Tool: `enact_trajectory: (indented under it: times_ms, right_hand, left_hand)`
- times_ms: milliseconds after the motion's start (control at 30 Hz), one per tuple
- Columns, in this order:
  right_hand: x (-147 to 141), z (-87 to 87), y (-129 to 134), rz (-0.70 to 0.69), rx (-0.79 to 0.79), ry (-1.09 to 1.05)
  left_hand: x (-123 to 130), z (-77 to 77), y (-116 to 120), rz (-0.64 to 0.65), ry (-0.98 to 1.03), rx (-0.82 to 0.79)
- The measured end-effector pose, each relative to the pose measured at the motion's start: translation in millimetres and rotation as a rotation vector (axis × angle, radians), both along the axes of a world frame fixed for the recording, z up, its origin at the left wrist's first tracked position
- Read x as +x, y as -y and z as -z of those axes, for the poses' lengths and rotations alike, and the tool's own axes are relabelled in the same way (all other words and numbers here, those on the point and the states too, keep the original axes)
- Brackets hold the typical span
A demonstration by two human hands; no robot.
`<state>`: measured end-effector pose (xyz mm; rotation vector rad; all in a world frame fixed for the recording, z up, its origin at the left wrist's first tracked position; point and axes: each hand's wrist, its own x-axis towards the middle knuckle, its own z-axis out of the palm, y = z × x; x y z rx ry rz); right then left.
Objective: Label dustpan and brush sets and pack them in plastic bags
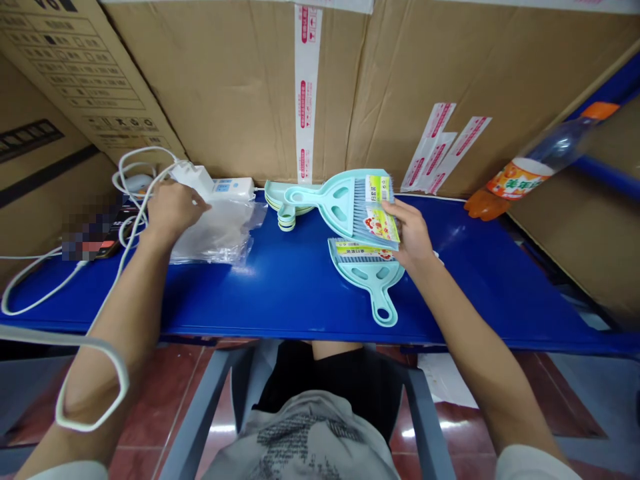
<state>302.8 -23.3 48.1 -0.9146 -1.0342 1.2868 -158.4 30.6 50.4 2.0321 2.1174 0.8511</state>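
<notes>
Dustpan (345, 205) grasped in my right hand (413, 232) — handle pointing left, toward the table's (280, 287) back edge.
My left hand (175, 208), nearer the plastic bags (220, 233), is curled — whether pinching one, I cannot tell.

Mid-frame, the upper dustpan set (343, 202) is pale turquoise with grey-blue bristles (360, 208) and a yellow-green, white and red label (380, 223); the lower dustpan set (371, 283) is the same turquoise. The tabletop (280, 287) is deep blue. At right, the bottle (537, 165) has an orange cap (601, 111). Top centre, white tape (308, 73) bears red print.
</notes>
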Motion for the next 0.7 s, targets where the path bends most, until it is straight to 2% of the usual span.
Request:
enact_trajectory:
  times_ms: [100, 200, 300, 367, 467, 567, 633, 700]
  right_hand:
    - [0, 0.1, 0, -0.003, 0.012, -0.004]
    - [0, -0.7, -1, 0.0, 0.016, -0.005]
    - [0, -2.9, 0, 0.006, 0.023, -0.015]
    - [0, -4.7, 1, 0.013, 0.031, -0.025]
    - [1, -6.9, 4, 0.016, 0.064, -0.029]
    - [4, -7.6, 5, -0.024, 0.091, 0.025]
    - [6, -8.3, 6, -0.067, 0.086, 0.082]
    - [9, -10.2, 5, -0.101, 0.068, 0.123]
  left_hand:
    - [16, -10.1, 6, -0.116, -0.112, 0.088]
    - [33, -14.2, 10, -0.012, 0.12, 0.142]
    - [46, -11.2, 14, 0.185, 0.416, 0.112]
    - [57, -8.3, 18, 0.385, 0.501, 0.027]
    - [79, -6.9, 30, 0.713, 0.411, -0.14]
    - [106, -8.8, 46, 0.979, 0.314, -0.26]
    - [119, -10.3, 55, 1.054, 0.375, -0.334]
    - [125, -11.5, 62, 1.054, 0.435, -0.402]
